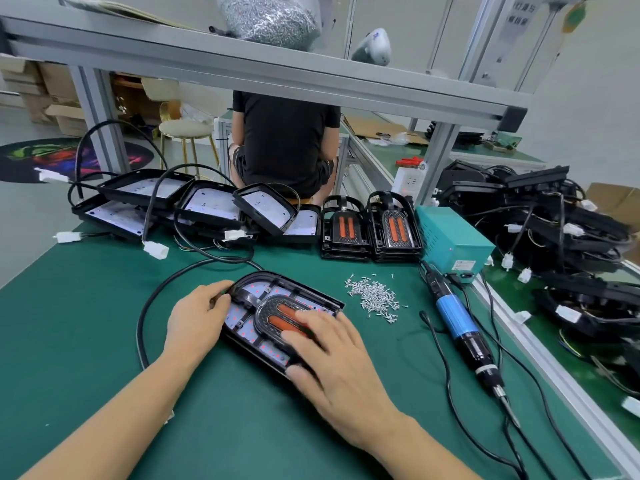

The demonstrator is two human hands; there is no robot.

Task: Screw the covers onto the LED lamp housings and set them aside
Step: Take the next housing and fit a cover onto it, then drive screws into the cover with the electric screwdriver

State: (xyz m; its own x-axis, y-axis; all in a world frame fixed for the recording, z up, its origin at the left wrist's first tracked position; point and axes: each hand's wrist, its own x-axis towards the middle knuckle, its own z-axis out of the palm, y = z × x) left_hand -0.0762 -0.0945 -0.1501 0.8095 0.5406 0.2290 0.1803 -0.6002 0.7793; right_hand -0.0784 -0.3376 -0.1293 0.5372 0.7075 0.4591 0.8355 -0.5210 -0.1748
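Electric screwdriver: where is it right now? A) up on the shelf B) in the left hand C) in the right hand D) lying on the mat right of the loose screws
D: the electric screwdriver lies on the green mat, right of the loose screws; both hands rest on the lamp.

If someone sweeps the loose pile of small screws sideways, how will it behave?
The screw pile would probably scatter rather than move as one: strays already lie apart from it. Each looks tiny and light, likely rolling in arcs. The green mat may slow them somewhat.

Black cover (pixel 277 308) atop housing (pixel 273 355), flat on mat
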